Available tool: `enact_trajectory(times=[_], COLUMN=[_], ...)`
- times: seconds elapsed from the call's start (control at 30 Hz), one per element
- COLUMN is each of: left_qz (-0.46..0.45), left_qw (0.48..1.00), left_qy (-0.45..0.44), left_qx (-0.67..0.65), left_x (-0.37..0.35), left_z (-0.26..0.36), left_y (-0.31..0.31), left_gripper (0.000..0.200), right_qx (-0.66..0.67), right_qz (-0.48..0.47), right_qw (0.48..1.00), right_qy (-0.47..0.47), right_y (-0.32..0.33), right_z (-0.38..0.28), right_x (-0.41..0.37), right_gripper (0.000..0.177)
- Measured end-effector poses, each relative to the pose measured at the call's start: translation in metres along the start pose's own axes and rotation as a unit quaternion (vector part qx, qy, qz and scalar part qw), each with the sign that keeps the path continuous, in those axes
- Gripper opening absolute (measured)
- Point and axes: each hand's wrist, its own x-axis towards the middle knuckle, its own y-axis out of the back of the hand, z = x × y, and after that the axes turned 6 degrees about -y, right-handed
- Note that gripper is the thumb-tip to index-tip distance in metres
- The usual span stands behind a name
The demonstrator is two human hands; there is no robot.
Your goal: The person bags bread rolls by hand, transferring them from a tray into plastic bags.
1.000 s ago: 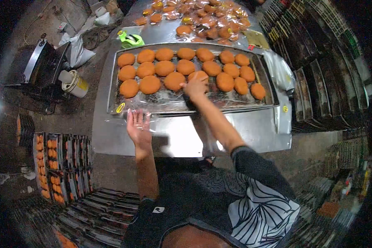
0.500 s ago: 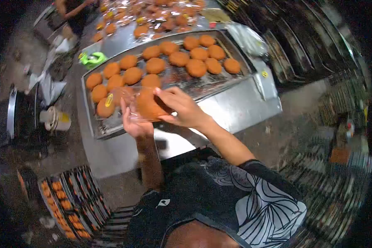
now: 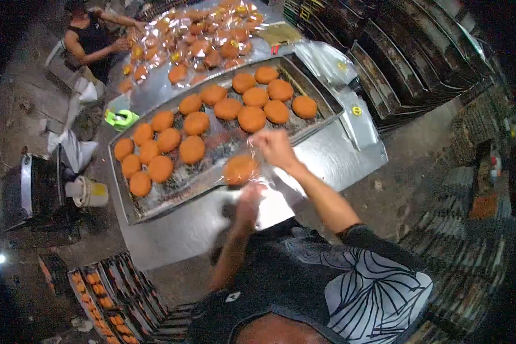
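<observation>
A round orange-brown bun [image 3: 239, 170] hangs in a clear plastic bag over the near edge of a metal baking tray [image 3: 178, 202]. My right hand [image 3: 276, 150] is closed at the bag's upper right corner. Below, my left hand [image 3: 250, 199] is smeared by motion; it appears to grip the bag's lower corner, though the single fingers do not show. Several unwrapped buns [image 3: 252, 119] lie on the dark, greasy tray.
Bagged buns [image 3: 200, 46] are heaped behind the tray, where a co-worker [image 3: 92, 37] reaches in. Empty bags [image 3: 329, 60] lie to the right, and a bright green object [image 3: 122, 119] is left of the tray. Stacked trays [image 3: 407, 51] stand at right; a bucket [image 3: 92, 192] is at left.
Both hands have moved right with the bagged bun and spread apart at the bag's corners. Before, my right hand was against the bun. The view has shifted, bringing more of the co-worker into sight.
</observation>
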Motion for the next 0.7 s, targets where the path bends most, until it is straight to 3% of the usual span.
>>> enact_trajectory(times=[0.03, 0.07, 0.1, 0.13, 0.17, 0.2, 0.23, 0.27, 0.3, 0.33, 0.4, 0.43, 0.47, 0.5, 0.53, 0.57, 0.6, 0.63, 0.67, 0.7], left_qz=[-0.038, -0.033, -0.123, -0.114, -0.105, -0.106, -0.088, -0.183, -0.270, -0.161, -0.119, -0.111, -0.068, -0.080, -0.091, -0.025, -0.017, -0.050, -0.085, -0.096], left_qw=[0.998, 0.988, 0.955, 0.979, 0.992, 0.991, 0.967, 0.973, 0.941, 0.979, 0.967, 0.953, 0.969, 0.959, 0.945, 0.919, 0.915, 0.922, 0.916, 0.922], left_qy=[-0.027, -0.144, -0.051, -0.044, -0.037, 0.038, 0.115, 0.134, 0.150, 0.107, 0.224, 0.275, 0.217, 0.267, 0.314, 0.391, 0.399, 0.379, 0.356, 0.328], left_qx=[0.050, 0.034, 0.265, 0.165, 0.064, -0.075, -0.208, -0.034, 0.142, 0.068, 0.032, 0.061, -0.096, -0.052, -0.009, -0.049, -0.050, 0.058, 0.166, 0.181], left_x=[-0.007, -0.008, -0.005, -0.028, -0.051, -0.049, -0.045, -0.032, -0.017, 0.002, 0.002, 0.017, 0.004, 0.005, 0.011, 0.015, 0.018, 0.020, 0.019, 0.015], left_z=[-0.028, -0.032, -0.005, -0.059, -0.114, -0.119, -0.122, -0.100, -0.067, -0.017, -0.028, 0.003, -0.027, -0.019, -0.008, -0.002, 0.007, 0.015, 0.020, 0.015], left_y=[-0.015, -0.038, -0.046, -0.055, -0.063, -0.061, -0.059, -0.049, -0.043, -0.045, -0.040, -0.046, -0.058, -0.060, -0.061, -0.065, -0.072, -0.079, -0.086, -0.092], left_gripper=[0.029, 0.041, 0.043, 0.033, 0.023, 0.020, 0.018, 0.018, 0.020, 0.021, 0.024, 0.026, 0.026, 0.026, 0.025, 0.023, 0.023, 0.022, 0.021, 0.020], right_qx=[-0.061, -0.123, -0.021, 0.079, 0.001, -0.075, -0.029, 0.080, 0.259, 0.196, 0.072, -0.042, -0.038, 0.147, 0.106, 0.064, 0.069, 0.180, 0.225, 0.276], right_qz=[0.011, 0.021, 0.074, 0.120, 0.152, 0.186, 0.090, -0.014, -0.148, -0.189, -0.257, -0.250, -0.259, -0.181, -0.158, -0.134, -0.145, -0.052, -0.032, -0.001], right_qw=[0.998, 0.991, 0.993, 0.965, 0.959, 0.946, 0.973, 0.993, 0.936, 0.950, 0.961, 0.963, 0.960, 0.968, 0.979, 0.988, 0.986, 0.973, 0.950, 0.914], right_qy=[-0.020, -0.045, 0.088, 0.221, 0.239, 0.256, 0.212, 0.081, -0.186, -0.154, -0.074, -0.094, -0.103, -0.092, -0.069, -0.047, -0.051, -0.131, -0.216, -0.299], right_y=[0.021, 0.037, 0.022, 0.012, 0.018, 0.018, 0.020, 0.021, 0.017, 0.013, 0.005, -0.003, -0.008, -0.010, -0.001, 0.007, 0.011, 0.015, 0.009, 0.004], right_z=[-0.028, -0.059, -0.048, -0.036, -0.045, -0.056, -0.042, -0.025, -0.001, 0.023, 0.071, 0.081, 0.092, 0.095, 0.102, 0.109, 0.103, 0.090, 0.097, 0.104], right_x=[0.027, 0.053, 0.093, 0.121, 0.104, 0.070, 0.035, -0.011, -0.053, -0.082, -0.141, -0.143, -0.148, -0.146, -0.149, -0.152, -0.159, -0.167, -0.172, -0.176], right_gripper=[0.027, 0.026, 0.032, 0.039, 0.046, 0.055, 0.056, 0.052, 0.039, 0.030, 0.014, 0.017, 0.017, 0.018, 0.017, 0.018, 0.018, 0.020, 0.021, 0.023])
